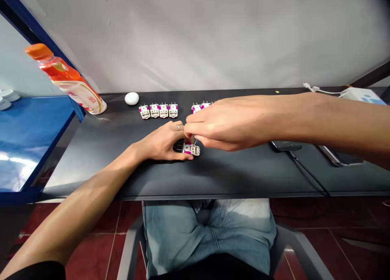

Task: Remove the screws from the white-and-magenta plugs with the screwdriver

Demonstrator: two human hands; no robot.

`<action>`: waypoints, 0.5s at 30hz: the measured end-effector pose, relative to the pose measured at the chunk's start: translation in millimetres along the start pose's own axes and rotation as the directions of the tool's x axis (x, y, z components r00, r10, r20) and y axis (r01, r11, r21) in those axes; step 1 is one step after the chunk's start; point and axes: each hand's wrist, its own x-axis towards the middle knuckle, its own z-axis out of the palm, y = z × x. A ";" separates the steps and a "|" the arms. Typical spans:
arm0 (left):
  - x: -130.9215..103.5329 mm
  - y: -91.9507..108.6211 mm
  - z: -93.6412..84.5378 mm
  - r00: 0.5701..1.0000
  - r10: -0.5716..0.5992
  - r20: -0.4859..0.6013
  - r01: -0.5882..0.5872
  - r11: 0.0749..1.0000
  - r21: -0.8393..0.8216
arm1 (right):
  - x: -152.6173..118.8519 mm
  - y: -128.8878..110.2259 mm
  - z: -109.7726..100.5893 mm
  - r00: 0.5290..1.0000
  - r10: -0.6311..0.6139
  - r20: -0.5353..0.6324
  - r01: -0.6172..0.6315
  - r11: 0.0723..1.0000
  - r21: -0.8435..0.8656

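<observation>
A small white-and-magenta block with thin metal pins [191,149], which looks like an electrical part, lies on the dark table. My left hand [166,142] pinches it between thumb and fingers, its pins pointing left toward the palm. Just above it is my right hand [217,126], fingers closed. A thin shaft seems to come down from those fingers to the block; the rest of what they hold is hidden. Behind my hands stands a row of several similar blocks [163,110]. More of the same kind [196,108] show partly behind my right hand.
A white egg-shaped object [132,98] and an orange-capped bottle [70,83] are at the back left. On the right are a dark device with a cable [286,146], a phone-like slab [339,156], a white box [362,94] and a white cable [323,90]. A wall rises behind.
</observation>
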 end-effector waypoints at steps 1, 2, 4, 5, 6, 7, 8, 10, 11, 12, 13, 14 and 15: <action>0.1 0.0 -0.1 1.000 0.007 0.004 -0.007 1.000 -0.008 | -0.3 -0.3 -0.5 1.000 -0.027 0.008 0.027 0.999 -0.030; 0.2 0.0 -0.2 1.000 0.011 0.009 -0.011 1.000 -0.015 | -0.3 -0.6 -1.0 0.999 -0.033 0.016 0.034 0.998 -0.049; 0.6 0.2 -0.3 1.000 0.006 0.019 -0.006 1.000 -0.013 | 0.1 -1.0 -1.3 0.998 0.009 0.055 -0.005 0.998 -0.063; 0.9 0.5 -0.4 1.000 0.006 0.021 -0.006 1.000 -0.008 | 0.5 -1.0 -1.0 0.997 0.034 0.074 -0.030 0.998 -0.057; 1.2 0.9 -0.5 1.000 0.007 0.020 -0.006 1.000 -0.002 | 0.8 -0.8 -0.5 0.995 0.048 0.087 -0.045 0.998 -0.045; 1.5 1.6 -0.5 1.000 0.009 0.015 -0.009 1.000 -0.002 | 1.0 -0.6 0.1 0.995 0.052 0.087 -0.050 0.998 -0.031; 1.9 2.4 -0.6 1.000 0.011 0.009 -0.011 1.000 -0.005 | 0.9 -0.3 0.7 0.996 0.050 0.077 -0.048 0.999 -0.019; 2.5 4.5 -0.6 1.000 0.017 -0.014 -0.017 1.000 -0.023 | -0.1 0.1 1.8 0.998 0.044 0.049 -0.044 0.999 -0.003; 2.7 5.7 -0.6 0.999 0.019 -0.030 -0.020 0.999 -0.033 | -1.1 0.2 2.0 0.998 0.047 0.037 -0.047 0.999 -0.002; 2.9 6.9 -0.6 0.999 0.018 -0.042 -0.020 0.999 -0.040 | -2.2 0.4 2.0 0.998 0.049 0.026 -0.049 0.999 -0.007; 3.1 8.0 -0.6 0.998 0.014 -0.053 -0.017 0.999 -0.045 | -3.3 0.5 1.8 0.999 0.046 0.014 -0.045 0.999 -0.016; 3.3 9.0 -0.6 0.998 0.013 -0.066 -0.016 0.999 -0.047 | -4.4 0.6 1.3 0.999 0.039 0.000 -0.039 0.999 -0.029; 3.6 9.7 -0.6 0.997 0.015 -0.079 -0.019 0.999 -0.048 | -5.3 0.5 0.5 0.999 0.029 -0.014 -0.030 0.999 -0.043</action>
